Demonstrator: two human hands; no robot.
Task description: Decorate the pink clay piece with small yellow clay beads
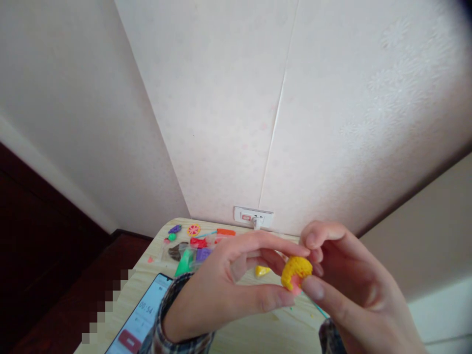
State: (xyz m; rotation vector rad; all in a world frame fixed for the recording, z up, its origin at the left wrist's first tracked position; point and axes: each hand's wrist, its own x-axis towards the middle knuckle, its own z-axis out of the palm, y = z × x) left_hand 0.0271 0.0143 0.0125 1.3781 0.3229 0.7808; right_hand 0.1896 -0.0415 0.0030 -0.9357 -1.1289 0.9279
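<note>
Above the table, a small rounded lump of yellow modelling clay with a pink patch on its lower side is held up between both hands. My left hand pinches it from the left between thumb and fingertips. My right hand has its thumb pressed on the lump's right side near the pink part, its other fingers curled behind. Part of the clay is hidden by that thumb. Behind the left fingers, a separate yellow piece lies on the table.
On the light wooden table lie bags of coloured clay, a purple grape-like piece, a round fruit-slice piece and an orange piece. A phone showing a timer lies at left. A wall socket holds a plug.
</note>
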